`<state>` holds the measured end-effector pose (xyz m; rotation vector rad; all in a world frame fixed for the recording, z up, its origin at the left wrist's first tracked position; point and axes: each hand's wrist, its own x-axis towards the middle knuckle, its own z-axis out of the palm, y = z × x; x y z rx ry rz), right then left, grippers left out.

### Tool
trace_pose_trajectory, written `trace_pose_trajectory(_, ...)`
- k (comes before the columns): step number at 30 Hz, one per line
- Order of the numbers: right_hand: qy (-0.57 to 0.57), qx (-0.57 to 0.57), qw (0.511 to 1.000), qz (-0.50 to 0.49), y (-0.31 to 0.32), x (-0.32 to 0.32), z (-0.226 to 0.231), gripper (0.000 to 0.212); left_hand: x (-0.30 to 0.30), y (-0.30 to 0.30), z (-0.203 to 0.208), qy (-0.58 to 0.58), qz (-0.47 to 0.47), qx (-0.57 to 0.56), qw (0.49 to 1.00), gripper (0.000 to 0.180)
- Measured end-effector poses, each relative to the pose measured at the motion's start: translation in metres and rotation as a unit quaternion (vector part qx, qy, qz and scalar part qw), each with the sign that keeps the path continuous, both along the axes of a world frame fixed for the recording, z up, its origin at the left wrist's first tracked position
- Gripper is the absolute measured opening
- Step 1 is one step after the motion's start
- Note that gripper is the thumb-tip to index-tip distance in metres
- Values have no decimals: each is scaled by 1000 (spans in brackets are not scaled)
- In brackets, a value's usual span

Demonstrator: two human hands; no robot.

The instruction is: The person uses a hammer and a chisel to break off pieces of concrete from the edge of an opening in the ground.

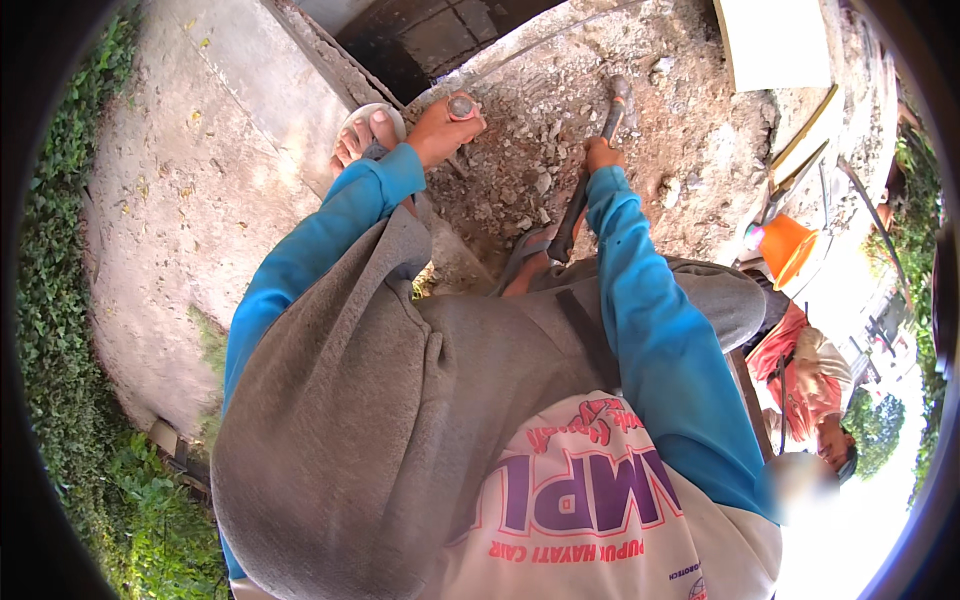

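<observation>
My left hand (445,130) is closed round a chisel whose round metal end (461,106) shows above the fist. The rest of the chisel is mostly hidden by the fingers. It stands beside my sandalled foot (365,138), at the edge of the broken ground. My right hand (603,155) grips a dark hammer (575,212) with some orange on it, slanting from the rubble down toward my other foot (530,262). Loose stones and crumbled rubble (540,170) lie between my two hands.
A concrete slab (220,150) runs along the left, bordered by green plants (70,350). Dark tiles (440,40) are at the top. On the right are a pale board (775,45), an orange bucket (787,250) and another person in a red top (800,385).
</observation>
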<state>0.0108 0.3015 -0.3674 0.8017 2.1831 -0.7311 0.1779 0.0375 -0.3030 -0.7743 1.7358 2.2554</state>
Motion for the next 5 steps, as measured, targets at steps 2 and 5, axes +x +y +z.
trace_pose_trajectory(2,-12,-179,982,-65,4,-9,27,36,1,-2,2,-8,4,12,1000,15)
trace_pose_trajectory(5,-26,-288,955,-69,0,-13,57,33,2,-2,9,-9,7,-20,1000,19)
